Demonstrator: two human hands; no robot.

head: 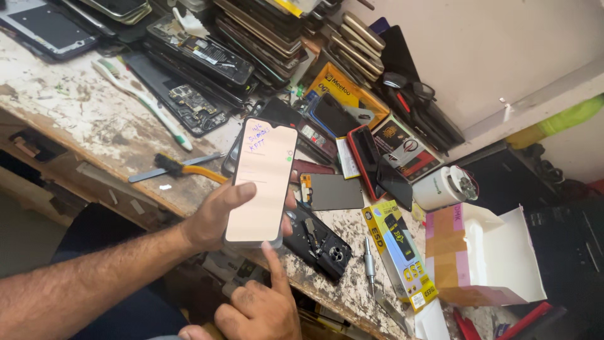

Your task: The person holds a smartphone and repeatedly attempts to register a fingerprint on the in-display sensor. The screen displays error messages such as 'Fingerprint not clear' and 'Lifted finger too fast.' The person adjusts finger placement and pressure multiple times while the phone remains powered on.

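My left hand [211, 217] holds a phone screen panel [261, 179] upright above the workbench, thumb across its left edge. The panel's pale pinkish face has blue handwriting near the top. My right hand [258, 308] is below it, index finger stretched up and touching the panel's bottom edge, the other fingers curled. Under the panel lies an opened black phone [318, 242] with its insides showing.
The worn workbench [88, 119] carries stacks of phones and screens [264, 31], a toothbrush [141, 101], an orange-handled brush [182, 169], a screwdriver [370, 261], a yellow box [399, 255], a white box [481, 255], a red phone [365, 157] and a white jar [443, 187].
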